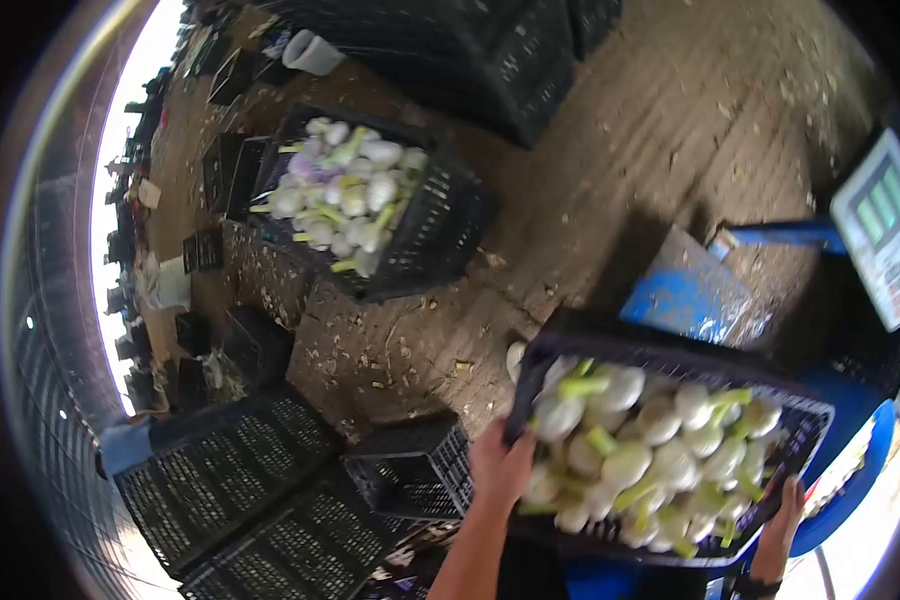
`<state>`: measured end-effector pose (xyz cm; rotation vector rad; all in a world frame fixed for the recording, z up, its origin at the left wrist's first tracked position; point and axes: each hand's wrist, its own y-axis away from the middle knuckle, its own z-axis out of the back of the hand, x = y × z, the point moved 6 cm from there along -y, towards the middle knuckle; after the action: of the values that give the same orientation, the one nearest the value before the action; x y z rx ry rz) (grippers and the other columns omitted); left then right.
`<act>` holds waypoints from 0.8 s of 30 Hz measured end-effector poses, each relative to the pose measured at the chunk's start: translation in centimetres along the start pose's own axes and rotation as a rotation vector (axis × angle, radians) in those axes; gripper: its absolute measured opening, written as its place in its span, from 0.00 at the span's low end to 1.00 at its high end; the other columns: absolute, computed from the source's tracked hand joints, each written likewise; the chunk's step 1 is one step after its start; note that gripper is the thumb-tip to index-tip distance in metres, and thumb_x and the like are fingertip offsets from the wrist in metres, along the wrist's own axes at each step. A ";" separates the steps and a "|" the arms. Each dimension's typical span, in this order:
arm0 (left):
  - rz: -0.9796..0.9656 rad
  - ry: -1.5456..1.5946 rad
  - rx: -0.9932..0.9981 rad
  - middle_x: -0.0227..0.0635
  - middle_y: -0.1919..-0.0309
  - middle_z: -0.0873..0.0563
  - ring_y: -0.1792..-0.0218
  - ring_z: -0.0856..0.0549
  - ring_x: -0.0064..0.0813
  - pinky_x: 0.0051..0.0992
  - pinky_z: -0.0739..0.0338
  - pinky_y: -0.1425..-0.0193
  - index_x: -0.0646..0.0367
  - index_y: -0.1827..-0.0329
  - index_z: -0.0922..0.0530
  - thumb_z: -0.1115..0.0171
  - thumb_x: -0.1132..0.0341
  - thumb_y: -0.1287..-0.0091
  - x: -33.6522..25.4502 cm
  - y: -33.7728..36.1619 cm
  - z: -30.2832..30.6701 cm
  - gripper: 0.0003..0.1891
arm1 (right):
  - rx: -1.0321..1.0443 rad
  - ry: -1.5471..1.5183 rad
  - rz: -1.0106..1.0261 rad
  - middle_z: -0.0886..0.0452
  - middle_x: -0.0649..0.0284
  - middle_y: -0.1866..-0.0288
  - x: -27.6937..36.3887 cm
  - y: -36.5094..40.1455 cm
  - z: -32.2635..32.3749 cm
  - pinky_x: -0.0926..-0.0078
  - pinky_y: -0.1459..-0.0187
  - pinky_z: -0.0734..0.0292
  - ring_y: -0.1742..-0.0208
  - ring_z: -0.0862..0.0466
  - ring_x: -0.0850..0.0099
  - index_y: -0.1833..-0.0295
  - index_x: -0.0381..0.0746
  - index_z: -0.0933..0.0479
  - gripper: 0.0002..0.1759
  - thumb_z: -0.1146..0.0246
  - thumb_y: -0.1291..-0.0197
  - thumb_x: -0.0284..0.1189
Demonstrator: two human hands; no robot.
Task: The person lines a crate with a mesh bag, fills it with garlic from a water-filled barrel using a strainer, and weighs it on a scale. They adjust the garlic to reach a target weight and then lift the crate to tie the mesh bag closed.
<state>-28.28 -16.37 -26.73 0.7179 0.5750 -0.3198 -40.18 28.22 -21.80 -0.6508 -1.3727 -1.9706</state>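
A dark plastic crate is tilted in front of me at the lower right. Inside it are many white garlic bulbs with short green stem stubs. My left hand is closed around the crate's left side near a corner. On the opposite side, my right hand grips the end wall, its fingers partly hidden by the crate. Left of centre, a second filled crate holds more garlic bulbs.
A digital scale display stands at the right, near a blue metal plate. A blue tub is by my right hand. Black crates fill the lower left, and stacked crates stand at the top. Scraps litter the floor.
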 end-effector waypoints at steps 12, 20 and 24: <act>0.160 0.311 -0.392 0.26 0.83 0.26 0.81 0.28 0.15 0.19 0.36 0.78 0.65 0.74 0.26 0.46 0.77 0.47 0.1 1.6 35.3 0.01 | 0.401 -0.310 -0.117 0.23 0.62 0.66 15.7 17.1 -22.1 0.77 0.64 0.29 0.68 0.25 0.74 0.53 0.32 0.28 0.14 0.46 0.39 0.31; -0.229 0.183 -0.460 0.28 0.85 0.26 0.86 0.29 0.16 0.19 0.38 0.83 0.63 0.73 0.27 0.46 0.79 0.43 -11.1 -12.1 50.4 0.03 | 0.708 -0.440 -0.039 0.25 0.62 0.59 25.2 20.6 -38.2 0.77 0.53 0.30 0.58 0.26 0.76 0.47 0.32 0.33 0.17 0.46 0.38 0.31; -0.308 0.125 -0.356 0.29 0.86 0.27 0.87 0.30 0.19 0.20 0.38 0.83 0.63 0.72 0.27 0.45 0.75 0.44 -16.9 -23.6 53.5 0.01 | 0.709 -0.553 -0.133 0.27 0.64 0.57 28.6 19.4 -46.1 0.77 0.52 0.30 0.56 0.28 0.78 0.49 0.33 0.34 0.20 0.38 0.42 0.30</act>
<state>-32.26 -69.06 3.54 0.3056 0.8390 -0.4458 -46.68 -26.38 -4.73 -0.7872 -2.3325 -1.2666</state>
